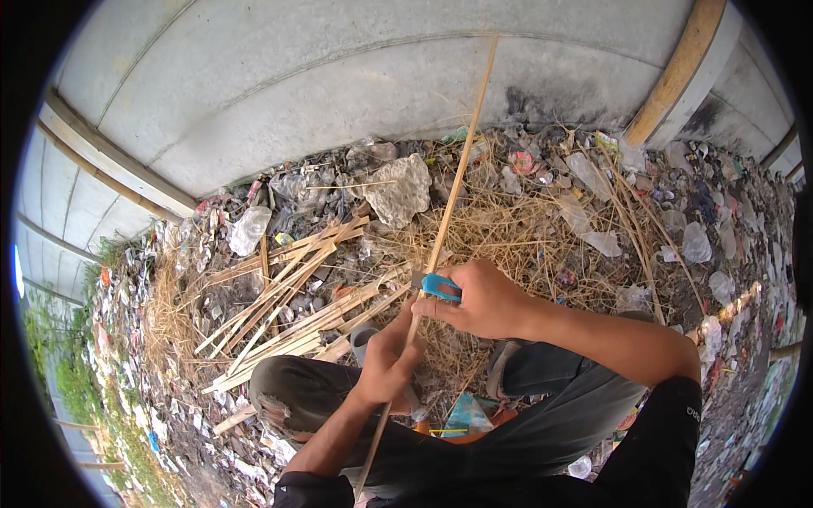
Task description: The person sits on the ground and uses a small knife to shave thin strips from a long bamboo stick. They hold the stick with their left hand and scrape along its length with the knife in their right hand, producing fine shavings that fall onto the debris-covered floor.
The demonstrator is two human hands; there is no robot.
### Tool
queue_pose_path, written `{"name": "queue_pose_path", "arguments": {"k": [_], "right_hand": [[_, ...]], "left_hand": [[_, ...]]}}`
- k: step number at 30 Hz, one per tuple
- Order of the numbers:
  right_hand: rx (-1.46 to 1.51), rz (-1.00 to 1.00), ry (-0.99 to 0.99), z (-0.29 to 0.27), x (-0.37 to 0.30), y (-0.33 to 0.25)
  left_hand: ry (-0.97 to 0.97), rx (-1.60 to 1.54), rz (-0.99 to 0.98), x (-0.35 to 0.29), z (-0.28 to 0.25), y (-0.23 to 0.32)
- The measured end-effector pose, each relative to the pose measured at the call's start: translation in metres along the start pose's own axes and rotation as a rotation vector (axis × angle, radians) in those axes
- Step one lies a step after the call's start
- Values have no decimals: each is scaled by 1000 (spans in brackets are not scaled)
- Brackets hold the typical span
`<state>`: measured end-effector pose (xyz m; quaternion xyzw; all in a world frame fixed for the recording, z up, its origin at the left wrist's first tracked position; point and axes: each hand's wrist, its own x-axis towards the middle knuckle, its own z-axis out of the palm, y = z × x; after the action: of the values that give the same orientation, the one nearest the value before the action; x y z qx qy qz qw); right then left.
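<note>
At centre, strip: long, thin pale strip (461, 173), prob. bamboo, running from 1 o'clock down past both hands to btwn 6 & 7, lower end by the lap; upper end unsupported, in front of the grey wall (339, 93).
L hand: just past 6 o'clock, L hand (389, 360) curled round strip right below the blade; fingers narrow, thumb along it.
R hand: toward 4 o'clock, R hand (487, 296) closed round a blue-handled tool (442, 286), thumb side near or on strip; exact contact can't tell.
Blade: small dark metal piece (417, 279) at tool's L end, against or right beside strip; hands nearly meet here.
Handling: looks v. light, stiff lengthwise but springy at the long free end; dry, prob. not slippery; edges may splinter, thin bits could snap if bent hard.
Grip: best taken near mid-length, flat faces btwn thumb & fingers, clear of blade & raw edges; pinch firm, no need to squeeze.
Pile: more pale strips (288, 305), loosely fanned on the littered ground, 8 o'clock.
Shavings: straw-like heap (508, 237), btwn 2 & 3 o'clock.
Rock: rough, pale rock (398, 193), 12 o'clock, close to strip.
Post: wooden post (690, 63) up at 2 o'clock, by wall.
</note>
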<state>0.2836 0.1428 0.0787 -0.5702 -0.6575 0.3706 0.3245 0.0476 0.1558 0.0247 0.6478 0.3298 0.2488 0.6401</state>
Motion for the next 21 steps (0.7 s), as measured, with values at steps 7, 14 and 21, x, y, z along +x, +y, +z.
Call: {"name": "queue_pose_path", "arguments": {"k": [7,14,21], "right_hand": [[-163,-304,32,5,5,19],[-181,-360,-182,-10,12,13],[-119,-140,-850,11,-5,2]], "left_hand": [[28,127,42,-2,4,-7],[-52,64,-17,-7,1,-6],[94,-489,-257,11,-30,10]]}}
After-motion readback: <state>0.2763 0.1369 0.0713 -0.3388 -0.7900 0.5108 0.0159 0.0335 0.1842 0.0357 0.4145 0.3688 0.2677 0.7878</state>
